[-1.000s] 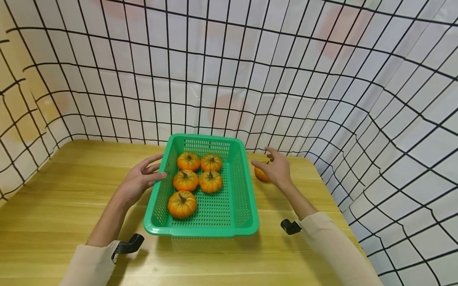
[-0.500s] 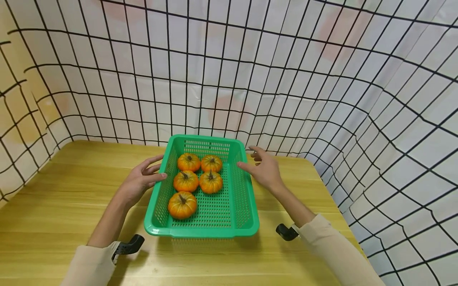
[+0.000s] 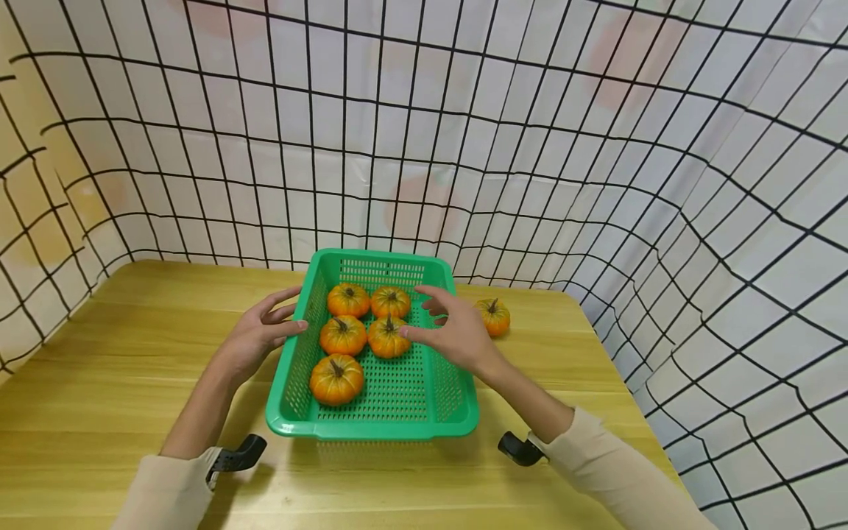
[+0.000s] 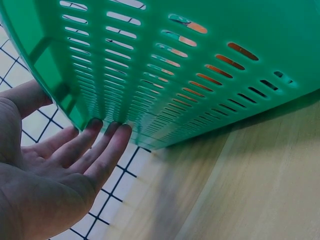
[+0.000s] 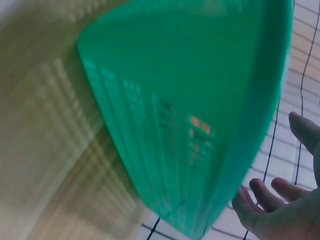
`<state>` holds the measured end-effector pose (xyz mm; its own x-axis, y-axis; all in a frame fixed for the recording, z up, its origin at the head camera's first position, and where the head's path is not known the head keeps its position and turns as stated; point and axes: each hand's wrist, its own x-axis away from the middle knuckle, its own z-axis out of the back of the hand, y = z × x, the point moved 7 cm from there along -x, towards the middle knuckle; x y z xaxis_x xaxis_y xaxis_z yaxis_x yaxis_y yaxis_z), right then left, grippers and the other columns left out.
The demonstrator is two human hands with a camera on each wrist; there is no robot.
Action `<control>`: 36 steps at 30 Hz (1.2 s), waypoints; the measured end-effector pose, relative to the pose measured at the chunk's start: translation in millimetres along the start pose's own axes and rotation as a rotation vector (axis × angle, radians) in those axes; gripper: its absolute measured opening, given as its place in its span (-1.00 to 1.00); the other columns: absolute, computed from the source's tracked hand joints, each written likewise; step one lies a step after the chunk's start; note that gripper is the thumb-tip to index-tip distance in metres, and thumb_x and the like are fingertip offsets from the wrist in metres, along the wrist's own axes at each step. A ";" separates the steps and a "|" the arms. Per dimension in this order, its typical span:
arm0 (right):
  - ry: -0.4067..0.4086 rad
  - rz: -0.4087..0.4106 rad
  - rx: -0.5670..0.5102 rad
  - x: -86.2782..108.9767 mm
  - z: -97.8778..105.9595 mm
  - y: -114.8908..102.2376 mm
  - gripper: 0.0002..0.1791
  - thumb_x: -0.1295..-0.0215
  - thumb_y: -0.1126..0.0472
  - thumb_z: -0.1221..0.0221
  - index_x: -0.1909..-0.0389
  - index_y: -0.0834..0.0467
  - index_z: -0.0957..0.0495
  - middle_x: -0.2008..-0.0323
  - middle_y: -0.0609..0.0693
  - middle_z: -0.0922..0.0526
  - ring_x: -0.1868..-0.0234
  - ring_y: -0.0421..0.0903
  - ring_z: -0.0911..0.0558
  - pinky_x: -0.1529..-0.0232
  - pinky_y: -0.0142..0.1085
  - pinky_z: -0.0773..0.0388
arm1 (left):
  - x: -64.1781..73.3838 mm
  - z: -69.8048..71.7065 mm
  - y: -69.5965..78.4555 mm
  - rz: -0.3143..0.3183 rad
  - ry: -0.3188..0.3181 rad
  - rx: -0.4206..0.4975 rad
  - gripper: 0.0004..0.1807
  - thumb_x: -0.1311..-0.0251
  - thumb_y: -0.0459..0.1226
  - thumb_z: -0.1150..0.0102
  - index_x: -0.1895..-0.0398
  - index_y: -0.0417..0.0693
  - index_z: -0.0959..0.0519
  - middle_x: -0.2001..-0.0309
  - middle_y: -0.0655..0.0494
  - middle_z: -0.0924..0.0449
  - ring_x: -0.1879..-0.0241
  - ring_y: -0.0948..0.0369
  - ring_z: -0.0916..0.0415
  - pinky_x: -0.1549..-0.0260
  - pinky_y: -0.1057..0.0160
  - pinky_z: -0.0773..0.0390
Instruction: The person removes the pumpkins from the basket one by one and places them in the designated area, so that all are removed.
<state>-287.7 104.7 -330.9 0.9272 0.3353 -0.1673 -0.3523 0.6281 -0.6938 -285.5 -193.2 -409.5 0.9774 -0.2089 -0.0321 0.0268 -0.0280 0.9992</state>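
We are watching the right hand (image 3: 457, 331) now standing over the right side of the green plastic basket (image 3: 371, 429), where a second ago it was covering the small pumpkin (image 3: 494, 318) outside. That pumpkin is lying just right of the basket and is showing again. As we are reading it, the hand is coming across without it, so the basket is keeping its five.

The right hand is holding nothing that we are seeing: its fingers are curving loosely and its thumb is standing apart. The thumb is overlapping the right pumpkin (image 3: 386, 338) of the basket's middle pair, though we are not able to tell whether they are touching. The left hand (image 3: 255, 335) is loosely holding the basket's left wall, its thumb lying on the rim and its fingertips resting against the outside.

The other four pumpkins are sitting inside the basket: two at its far end (image 3: 349, 300), one at middle left (image 3: 343, 336) and one at near left (image 3: 336, 380). The basket's right wall is standing between those five and the outer pumpkin. The desk (image 3: 119, 368) is spreading beneath the basket, and a black wire grid (image 3: 470, 114) is rising behind it.
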 end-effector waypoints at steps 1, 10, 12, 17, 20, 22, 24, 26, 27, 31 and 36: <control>-0.012 0.000 -0.003 1.1 -3.8 -1.6 -0.19 -0.14 -0.10 -0.46 -0.42 -0.10 -0.42 -0.16 0.08 -0.64 -0.10 0.12 -0.63 -0.08 -0.01 -0.62 | 0.0 0.2 0.1 0.000 0.000 0.000 -0.15 -0.35 -0.33 -0.24 -0.62 -0.08 -0.04 -0.51 -0.34 -0.18 -0.10 0.26 -0.60 0.00 0.32 -0.63; -0.126 0.018 -0.030 9.7 -33.7 -14.9 -0.18 -0.12 -0.14 -0.46 -0.42 -0.09 -0.43 -0.23 0.12 -0.62 -0.20 0.10 -0.60 -0.05 -0.03 -0.63 | -0.7 0.4 0.5 -0.002 -0.002 -0.005 -0.15 -0.35 -0.32 -0.24 -0.62 -0.07 -0.04 -0.51 -0.33 -0.18 -0.12 0.24 -0.59 -0.01 0.33 -0.62; -0.155 0.024 -0.021 10.3 -39.0 -17.9 -0.16 -0.12 -0.16 -0.46 -0.43 -0.08 -0.42 -0.24 0.11 -0.62 -0.20 0.10 -0.60 -0.07 -0.02 -0.61 | -1.3 0.2 0.1 -0.004 -0.004 -0.005 -0.15 -0.35 -0.32 -0.24 -0.62 -0.07 -0.04 -0.51 -0.32 -0.18 -0.13 0.23 -0.59 -0.01 0.33 -0.62; -0.239 0.024 0.025 10.5 -48.3 -25.5 -0.18 -0.16 -0.18 -0.42 -0.43 -0.05 -0.41 -0.24 0.11 -0.62 -0.21 0.08 -0.60 -0.13 -0.01 -0.58 | -1.9 -0.6 -1.4 -0.002 -0.004 0.002 -0.15 -0.35 -0.32 -0.25 -0.61 -0.07 -0.05 -0.50 -0.33 -0.19 -0.17 0.19 -0.58 -0.02 0.33 -0.62; -0.327 0.021 0.094 9.4 -51.7 -31.0 -0.18 -0.18 -0.20 -0.40 -0.43 -0.04 -0.41 -0.20 0.11 -0.64 -0.19 0.07 -0.61 -0.14 -0.01 -0.58 | -1.3 -0.7 -1.3 -0.002 -0.001 0.005 -0.15 -0.35 -0.32 -0.26 -0.61 -0.06 -0.05 -0.50 -0.33 -0.19 -0.16 0.21 -0.58 -0.02 0.33 -0.62; -0.397 0.018 0.136 8.3 -53.7 -34.4 -0.17 -0.19 -0.21 -0.39 -0.44 -0.03 -0.40 -0.19 0.10 -0.64 -0.20 0.06 -0.61 -0.14 -0.01 -0.57 | -0.7 -0.4 -1.0 -0.002 0.002 0.006 -0.15 -0.35 -0.32 -0.26 -0.61 -0.07 -0.05 -0.50 -0.33 -0.19 -0.14 0.23 -0.59 -0.01 0.33 -0.62; -0.457 0.016 0.170 6.4 -55.0 -37.7 -0.16 -0.19 -0.22 -0.38 -0.46 -0.02 -0.38 -0.20 0.10 -0.64 -0.21 0.05 -0.61 -0.15 -0.02 -0.57 | 0.0 -0.2 -0.4 -0.003 0.003 0.006 -0.15 -0.35 -0.32 -0.25 -0.62 -0.07 -0.05 -0.51 -0.33 -0.18 -0.12 0.25 -0.60 -0.01 0.33 -0.62; -0.499 0.016 0.185 3.0 -55.5 -41.0 -0.16 -0.18 -0.19 -0.40 -0.46 -0.02 -0.39 -0.21 0.10 -0.63 -0.22 0.05 -0.60 -0.16 -0.02 -0.57 | 0.5 -0.3 0.3 -0.004 0.004 0.004 -0.15 -0.35 -0.32 -0.25 -0.62 -0.07 -0.05 -0.51 -0.33 -0.18 -0.11 0.26 -0.60 -0.01 0.33 -0.62; -0.516 0.020 0.195 1.1 -55.6 -43.0 -0.16 -0.19 -0.18 -0.40 -0.46 -0.01 -0.38 -0.22 0.10 -0.63 -0.23 0.06 -0.60 -0.16 -0.02 -0.57 | 0.6 -0.4 0.6 -0.005 0.003 0.005 -0.15 -0.35 -0.32 -0.25 -0.62 -0.07 -0.04 -0.51 -0.33 -0.18 -0.12 0.25 -0.60 -0.01 0.33 -0.62; -0.563 0.041 0.226 -9.7 -56.5 -51.0 -0.17 -0.18 -0.11 -0.43 -0.45 0.00 -0.39 -0.22 0.12 -0.63 -0.23 0.06 -0.60 -0.14 -0.06 -0.59 | 0.7 -0.3 0.7 -0.004 0.001 0.005 -0.15 -0.36 -0.32 -0.24 -0.62 -0.06 -0.04 -0.51 -0.33 -0.18 -0.12 0.26 -0.60 -0.01 0.34 -0.62; -0.590 0.089 0.299 -22.0 -62.6 -57.2 -0.17 -0.16 -0.09 -0.45 -0.44 -0.01 -0.40 -0.20 0.10 -0.64 -0.16 -0.01 -0.62 -0.04 -0.16 -0.61 | 0.6 -0.6 0.4 -0.003 -0.003 0.000 -0.15 -0.36 -0.32 -0.24 -0.62 -0.06 -0.03 -0.51 -0.32 -0.18 -0.14 0.24 -0.59 -0.02 0.35 -0.61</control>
<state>-279.9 17.4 -331.4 0.6978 0.6691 0.2556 -0.5229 0.7198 -0.4566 -284.7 -192.8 -409.1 0.9766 -0.2120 -0.0349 0.0294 -0.0289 0.9991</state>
